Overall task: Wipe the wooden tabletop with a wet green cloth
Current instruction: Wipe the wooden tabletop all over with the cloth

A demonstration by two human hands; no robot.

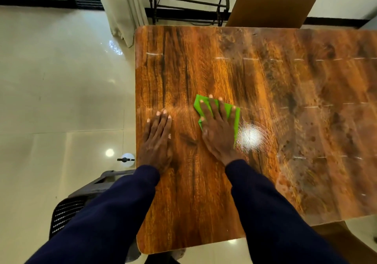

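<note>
On the left part of the wooden counter (265, 80) both hands lie palm down, side by side and apart from each other. The right hand (217, 131) is spread flat on the green cloth (236, 123), its fingers straight and fanned, pressing the cloth against the wood rather than curling round it. The cloth lies as a small folded pad under the palm and fingers, and its green shows between the fingers, past the fingertips on the far side and along the hand's right edge. The left hand (158, 139) rests bare on the wood near the counter's left edge, fingers straight and close together, holding nothing and not touching the cloth. Dark blue sleeves cover both forearms to the wrists, the left sleeve (114, 212) crossing the counter's left edge and the right sleeve (275, 212) lying over its near part. Just right of the cloth a bright spot of reflected light (250, 136) shines on the glossy surface. Beside the counter's left edge, down on the pale tiled floor (61, 80), stand a dark chair (71, 208) and a small white object (127, 158) with a black part.
</note>
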